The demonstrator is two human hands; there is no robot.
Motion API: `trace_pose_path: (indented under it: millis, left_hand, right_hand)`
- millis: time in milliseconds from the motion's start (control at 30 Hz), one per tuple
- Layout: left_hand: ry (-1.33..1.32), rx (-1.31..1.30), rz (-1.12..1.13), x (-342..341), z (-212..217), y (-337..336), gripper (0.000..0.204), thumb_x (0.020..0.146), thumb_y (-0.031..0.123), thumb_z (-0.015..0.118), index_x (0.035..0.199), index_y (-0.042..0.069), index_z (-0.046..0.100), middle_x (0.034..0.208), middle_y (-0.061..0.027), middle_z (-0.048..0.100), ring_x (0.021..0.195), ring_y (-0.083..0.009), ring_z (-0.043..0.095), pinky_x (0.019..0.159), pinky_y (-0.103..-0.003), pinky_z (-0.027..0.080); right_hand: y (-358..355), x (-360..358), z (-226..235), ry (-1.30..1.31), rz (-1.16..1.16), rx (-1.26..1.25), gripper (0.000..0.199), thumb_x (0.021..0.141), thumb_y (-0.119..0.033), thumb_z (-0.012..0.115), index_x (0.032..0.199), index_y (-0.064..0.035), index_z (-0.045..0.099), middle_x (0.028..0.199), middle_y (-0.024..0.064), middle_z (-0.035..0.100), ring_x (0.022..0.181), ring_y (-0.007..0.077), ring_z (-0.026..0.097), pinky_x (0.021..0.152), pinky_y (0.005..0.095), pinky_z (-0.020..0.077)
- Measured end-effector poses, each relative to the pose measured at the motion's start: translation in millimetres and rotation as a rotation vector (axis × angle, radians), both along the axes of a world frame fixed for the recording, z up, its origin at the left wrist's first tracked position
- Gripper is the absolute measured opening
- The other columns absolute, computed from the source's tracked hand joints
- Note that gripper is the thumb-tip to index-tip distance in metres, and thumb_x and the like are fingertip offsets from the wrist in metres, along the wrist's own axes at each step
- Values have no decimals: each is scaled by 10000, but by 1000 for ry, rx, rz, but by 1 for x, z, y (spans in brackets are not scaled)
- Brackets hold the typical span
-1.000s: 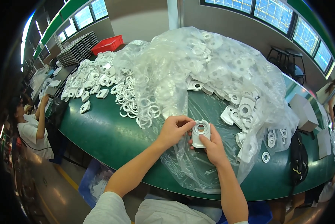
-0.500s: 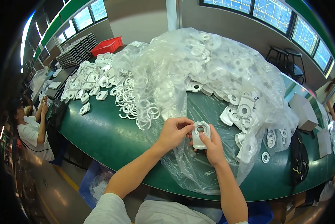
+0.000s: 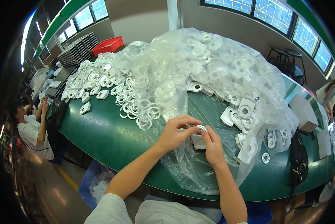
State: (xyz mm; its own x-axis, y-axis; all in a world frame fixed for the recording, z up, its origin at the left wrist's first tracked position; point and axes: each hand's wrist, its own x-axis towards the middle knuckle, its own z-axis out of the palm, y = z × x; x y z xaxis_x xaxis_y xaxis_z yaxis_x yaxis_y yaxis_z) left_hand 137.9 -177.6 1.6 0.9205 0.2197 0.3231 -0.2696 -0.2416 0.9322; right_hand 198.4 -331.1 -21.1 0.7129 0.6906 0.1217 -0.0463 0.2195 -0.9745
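Note:
My right hand [image 3: 213, 148] is closed around a white plastic part [image 3: 199, 143] with a flat, rounded lower end, held above clear plastic sheeting. At its top a white ring [image 3: 202, 128] shows tilted between my fingers. My left hand [image 3: 178, 133] pinches this ring with thumb and forefinger. The fingers cover much of the part, so I cannot tell how far the ring sits in it. Left of my hands lies a heap of loose white rings [image 3: 130, 100]. Similar white parts [image 3: 246, 110] lie to the right, partly under the sheeting.
A large clear plastic bag [image 3: 163, 74] of white parts spreads over the green table [image 3: 100, 130]. More white parts [image 3: 94, 78] and a red bin [image 3: 107, 45] are at the far left. A single ring [image 3: 265, 157] lies right. A blue bin [image 3: 89, 186] stands below the edge.
My left hand has moved slightly right and its fingers now cover the top of the part. The ring there has tilted into view; the part's round opening is mostly hidden.

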Motion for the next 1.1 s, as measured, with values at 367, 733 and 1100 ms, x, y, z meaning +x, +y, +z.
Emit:
trace_pose_path:
  millis: [367, 733, 1100]
  left_hand:
    - [-49, 172, 151, -2, -3, -8, 93, 796, 52, 647, 853, -21, 643, 755, -98, 630, 683, -156, 604, 651, -268, 465]
    - [-49, 190, -81, -6, 12, 10, 124, 780, 48, 671, 894, 2, 685, 781, -86, 667, 714, -148, 632, 630, -251, 477]
    - [-160, 462, -60, -8, 8, 10, 112, 763, 78, 694, 865, 33, 689, 745, -87, 654, 652, -229, 627, 582, -275, 479]
  right_hand:
    - [1, -7, 1, -33, -25, -100, 342, 990, -261, 388, 826, 1, 535, 669, 89, 602, 501, 150, 595, 445, 249, 447]
    - [-7, 3, -2, -241, -41, -116, 275, 949, -218, 447, 878, 14, 575, 725, 73, 607, 570, 132, 596, 508, 239, 465]
    - [-14, 1, 11, 72, 179, -129, 233, 926, -192, 459, 896, 19, 553, 763, 99, 601, 573, 154, 609, 481, 253, 489]
